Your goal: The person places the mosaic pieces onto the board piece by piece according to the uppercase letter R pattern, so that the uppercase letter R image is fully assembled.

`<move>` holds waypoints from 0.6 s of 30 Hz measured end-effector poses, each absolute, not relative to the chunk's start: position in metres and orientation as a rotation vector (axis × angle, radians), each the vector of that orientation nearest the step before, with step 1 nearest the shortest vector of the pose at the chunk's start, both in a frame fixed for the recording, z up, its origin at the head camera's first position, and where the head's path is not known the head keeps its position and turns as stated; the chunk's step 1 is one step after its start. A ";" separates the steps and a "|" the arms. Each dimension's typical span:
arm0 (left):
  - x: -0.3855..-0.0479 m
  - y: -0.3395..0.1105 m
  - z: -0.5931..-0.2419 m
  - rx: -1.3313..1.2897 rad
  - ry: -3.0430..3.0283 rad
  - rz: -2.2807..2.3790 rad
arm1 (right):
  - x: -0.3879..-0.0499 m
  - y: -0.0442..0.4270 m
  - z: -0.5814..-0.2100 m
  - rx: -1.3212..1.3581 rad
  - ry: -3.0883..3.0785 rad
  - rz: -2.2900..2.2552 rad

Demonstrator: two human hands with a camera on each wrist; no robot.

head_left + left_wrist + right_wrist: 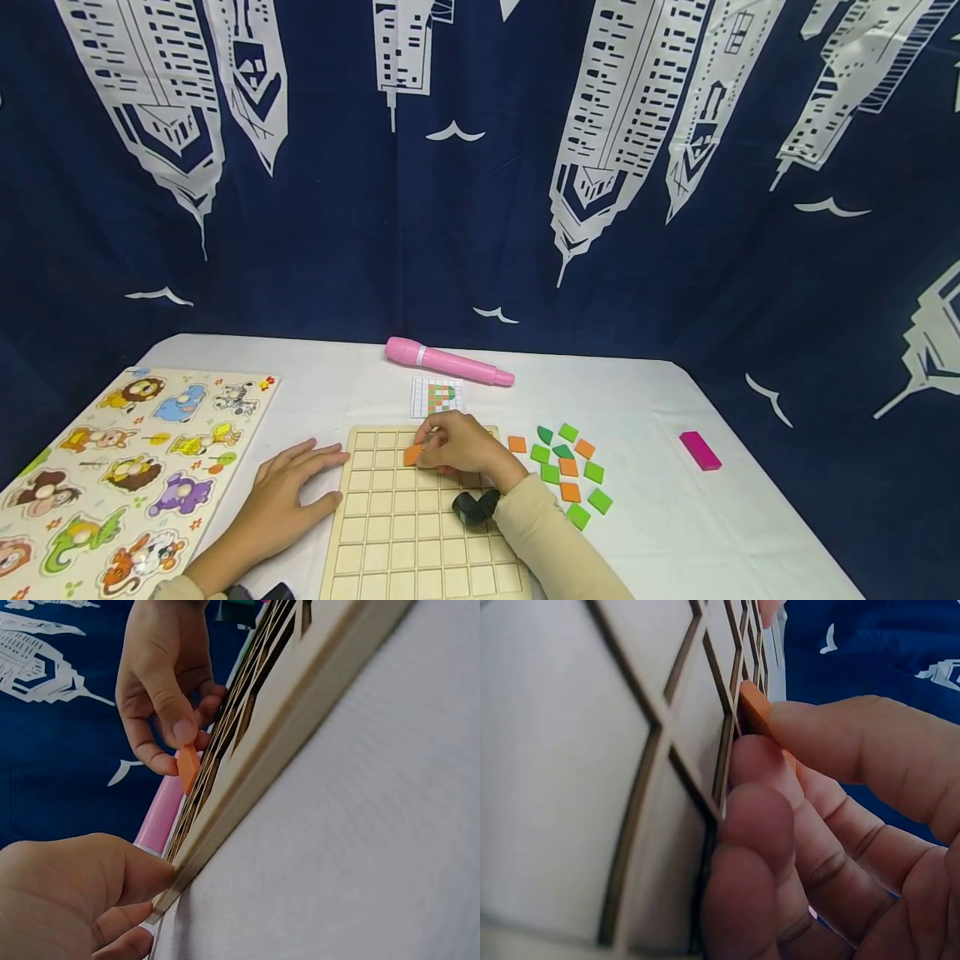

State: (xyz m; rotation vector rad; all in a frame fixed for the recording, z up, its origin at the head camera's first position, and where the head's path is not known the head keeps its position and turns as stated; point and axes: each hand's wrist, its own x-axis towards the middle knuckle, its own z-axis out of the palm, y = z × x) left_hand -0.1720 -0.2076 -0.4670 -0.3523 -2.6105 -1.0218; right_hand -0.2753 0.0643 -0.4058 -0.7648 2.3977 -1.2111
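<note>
My right hand (467, 447) pinches an orange square tile (412, 455) between thumb and fingers over the upper part of a wooden grid board (405, 528). In the right wrist view, the orange tile (756, 710) stands tilted with its edge down at a grid cell. My left hand (288, 498) lies at the board's left side, its fingertips and thumb touching the edge. The left wrist view shows that thumb against the board's rim (225, 829). A small pattern card (437, 397) with orange and green squares lies just beyond the board.
Loose green tiles (600, 501) and orange tiles (568, 467) lie scattered right of the board. A pink marker-shaped stick (450, 362) lies behind the card. An animal puzzle board (135, 483) occupies the left side. At the right lies a magenta block (700, 451).
</note>
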 end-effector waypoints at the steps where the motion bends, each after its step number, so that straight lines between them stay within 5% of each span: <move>1: -0.172 -0.208 -0.467 -0.353 -2.610 -1.021 | -0.276 0.063 -0.406 -0.768 2.400 -1.207; 18: -0.172 -0.207 -0.467 -0.341 -2.629 -1.017 | -0.277 0.054 -0.409 -0.766 2.446 -1.143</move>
